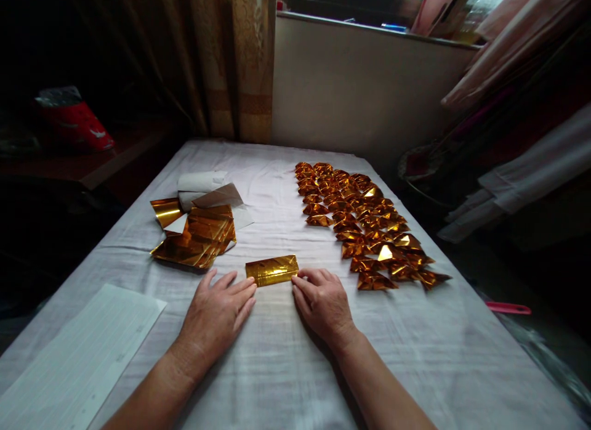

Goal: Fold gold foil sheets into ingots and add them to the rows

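Observation:
A folded strip of gold foil paper (272,271) lies flat on the cloth-covered table in front of me. My left hand (220,304) rests palm down with its fingers spread, the fingertips touching the strip's left end. At the right end, my right hand (323,299) has its fingers bent and drawn together on the foil's corner; its thumb is partly hidden. Beyond my left hand is a loose stack of gold foil sheets (203,236), some showing a white back. Several rows of folded gold foil ingots (364,217) stand to the right.
A white paper roll (201,182) sits behind the foil stack. Lined paper (87,350) lies at the table's left front, on the pale tablecloth (286,381). A curtain (240,66) hangs at the back, and clothes (530,165) hang off the right side.

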The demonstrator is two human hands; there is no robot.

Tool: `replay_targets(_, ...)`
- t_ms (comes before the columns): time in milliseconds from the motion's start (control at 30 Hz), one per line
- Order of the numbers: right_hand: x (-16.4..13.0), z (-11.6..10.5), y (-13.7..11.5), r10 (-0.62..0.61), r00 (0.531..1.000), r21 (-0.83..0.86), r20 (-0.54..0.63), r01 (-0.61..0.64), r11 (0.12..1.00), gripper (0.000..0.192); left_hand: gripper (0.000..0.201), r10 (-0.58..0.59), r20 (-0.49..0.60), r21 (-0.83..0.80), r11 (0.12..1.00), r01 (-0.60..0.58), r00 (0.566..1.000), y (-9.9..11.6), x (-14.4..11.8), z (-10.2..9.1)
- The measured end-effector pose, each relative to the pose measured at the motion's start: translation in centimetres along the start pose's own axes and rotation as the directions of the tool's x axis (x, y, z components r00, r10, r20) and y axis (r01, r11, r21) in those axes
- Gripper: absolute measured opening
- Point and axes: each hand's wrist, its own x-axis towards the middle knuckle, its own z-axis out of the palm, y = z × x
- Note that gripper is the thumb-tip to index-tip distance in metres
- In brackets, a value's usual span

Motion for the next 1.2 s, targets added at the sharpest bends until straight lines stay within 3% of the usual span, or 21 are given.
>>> replay_targets(367,0.5,0.8,0.8,0.088,0.994,0.135,-0.057,-0.08,0.988,0.011,0.022,0.017,-0.003,-0.053,0.998,-0.017,1.0,-1.3,0.0,0.1)
replay_targets(500,1.2,0.9,0.8,0.187,0.982,0.162,-0.003,-0.184,0.969,0.012,0.019,-0.011,-0.049,-0.1,0.995,0.006,0.999,-1.6,0.4,0.2)
replay_targets(633,2.3,0.3,0.6,0.28,0.952,0.096,0.123,-0.292,0.952,0.007,0.015,-0.103,-0.052,-0.165,0.982,0.093,0.993,-1.4,1.1,0.3)
replay_targets(767,4.1,-1.2,0.6,0.287,0.913,0.007,0.292,-0.302,0.953,0.062,0.011,-0.187,-0.045,-0.215,0.961,0.173,0.981,-1.2,1.6,0.5)
replay_targets(833,5.1,-2.0,0.5,0.279,0.871,-0.029,0.403,-0.293,0.956,0.067,0.009,-0.198,-0.052,-0.225,0.957,0.182,0.979,-1.3,1.6,0.8)
replay_targets(967,6.4,-2.9,0.6,0.217,0.837,-0.018,0.502,-0.241,0.97,0.047,0.014,-0.217,-0.089,-0.205,0.959,0.195,0.972,-1.8,1.3,1.7)
replay_targets(1100,6.4,-2.7,1.0,0.164,0.858,0.048,0.487,-0.213,0.976,0.036,0.044,-0.197,-0.173,-0.166,0.972,0.169,0.965,-2.4,0.9,2.9)
replay_targets(1200,6.0,-2.2,1.3,0.127,0.89,0.112,0.438,-0.194,0.975,0.033,0.051,-0.173,-0.184,-0.14,0.979,0.148,0.968,-2.7,0.7,3.4)
